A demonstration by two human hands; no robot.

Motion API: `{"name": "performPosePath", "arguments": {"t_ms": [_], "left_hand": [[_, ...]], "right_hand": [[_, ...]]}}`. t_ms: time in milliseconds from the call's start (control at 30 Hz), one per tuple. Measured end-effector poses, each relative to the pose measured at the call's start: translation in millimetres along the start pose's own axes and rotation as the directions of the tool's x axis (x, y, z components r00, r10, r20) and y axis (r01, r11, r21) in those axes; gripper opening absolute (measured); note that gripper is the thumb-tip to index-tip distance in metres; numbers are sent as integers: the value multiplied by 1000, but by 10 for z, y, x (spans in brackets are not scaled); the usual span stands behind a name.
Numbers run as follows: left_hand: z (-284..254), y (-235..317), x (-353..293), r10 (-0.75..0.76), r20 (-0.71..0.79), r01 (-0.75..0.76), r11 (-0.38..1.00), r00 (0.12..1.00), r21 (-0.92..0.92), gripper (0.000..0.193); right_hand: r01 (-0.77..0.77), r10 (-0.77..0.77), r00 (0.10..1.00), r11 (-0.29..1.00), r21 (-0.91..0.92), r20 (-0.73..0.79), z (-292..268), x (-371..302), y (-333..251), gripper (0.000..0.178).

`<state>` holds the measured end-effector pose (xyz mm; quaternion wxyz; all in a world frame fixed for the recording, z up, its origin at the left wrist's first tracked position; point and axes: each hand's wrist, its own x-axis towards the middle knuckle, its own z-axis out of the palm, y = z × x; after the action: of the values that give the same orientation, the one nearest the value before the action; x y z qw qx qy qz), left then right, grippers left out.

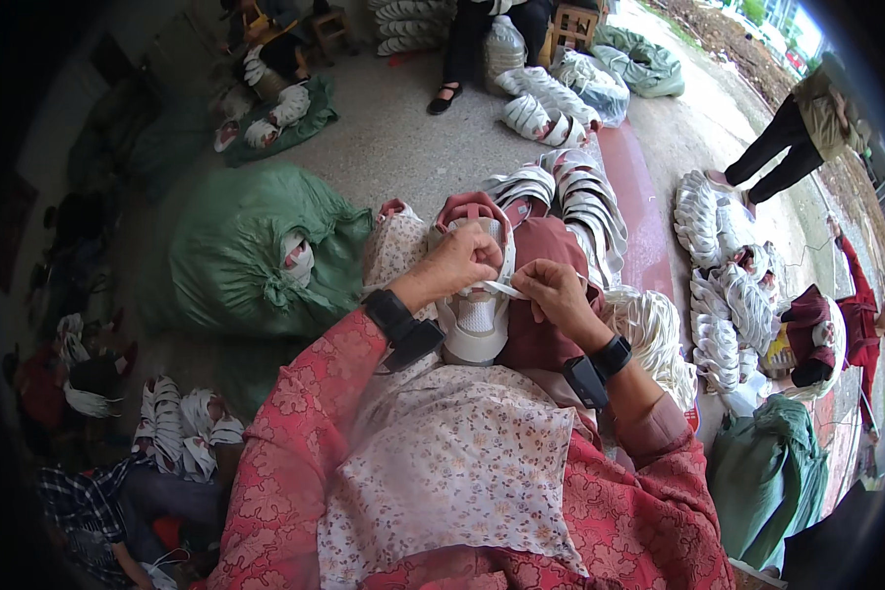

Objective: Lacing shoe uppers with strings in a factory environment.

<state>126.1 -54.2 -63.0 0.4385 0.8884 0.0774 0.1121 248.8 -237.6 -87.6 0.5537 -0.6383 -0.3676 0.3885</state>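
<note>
A white and beige shoe upper (474, 339) with a dark pink lining lies across my lap, its toe toward me. A flat white shoelace (504, 289) crosses over its opening. Between thumb and fingers of my right hand (553, 297), the lace's right end is pinched. My left hand (467, 258) is closed above the upper, fingers curled together; what sits in its pinch is hidden. Under the upper is my floral apron (452, 462). Dark red cloth (551, 256) covers my knee beside the upper.
A bunch of loose white laces (649, 329) lies at my right. Stacked shoe uppers (592, 211) stand beyond my right knee, more piles (718, 285) farther right. A big green sack (256, 251) bulges at left. A person (806, 118) stands outside; others sit nearby.
</note>
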Motion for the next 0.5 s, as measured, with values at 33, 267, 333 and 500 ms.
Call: {"name": "performPosePath", "arguments": {"t_ms": [33,267,333,500], "left_hand": [[5,-31,-16,66,1,-66,997,998,39,13],[55,19,26,-95,136,107,991,986,-85,13],[77,37,45,-8,115,12,1000,993,-28,12],[46,16,-1,-35,102,39,999,994,-36,12]], "right_hand": [[8,-8,1000,1000,2,2,19,12,27,18],[347,-469,866,813,-468,-174,183,72,257,14],[463,-747,661,479,-746,-70,196,82,367,15],[-60,61,998,995,77,-18,9,-29,-36,18]]}}
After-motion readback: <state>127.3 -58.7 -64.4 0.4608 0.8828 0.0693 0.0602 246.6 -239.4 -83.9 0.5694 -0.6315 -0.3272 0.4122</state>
